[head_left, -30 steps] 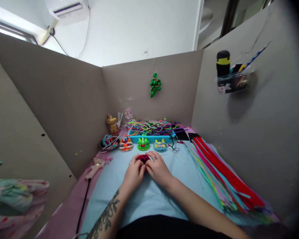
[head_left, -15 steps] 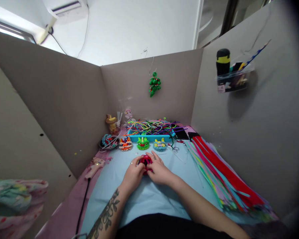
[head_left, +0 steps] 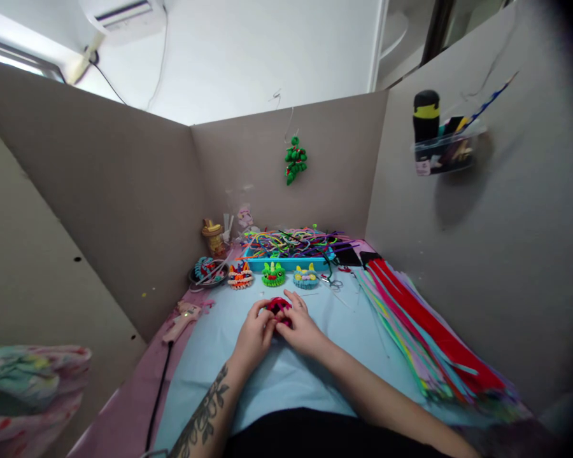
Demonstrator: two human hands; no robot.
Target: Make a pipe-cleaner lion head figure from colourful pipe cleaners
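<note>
Partly, the left hand (head_left: 255, 331) and the right hand (head_left: 302, 329) hide the round crimson fuzzy piece (head_left: 277, 305), so its near edge is hard to make out. At the near left, the pastel patterned cloth (head_left: 28, 397) is cut off. The crimson piece is between the hands; both have bent fingers, pinching it from left and right. Beyond it stand 3 colourful fuzzy animal-like figures (head_left: 274, 274).

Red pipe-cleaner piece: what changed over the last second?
The red pipe-cleaner piece seems slightly turned: more of it shows between the left hand and right hand, whose grips have shifted a little. No visible release. Unchanged: orange-and-white figure, green figure, blue-and-yellow figure, blue tray.
</note>
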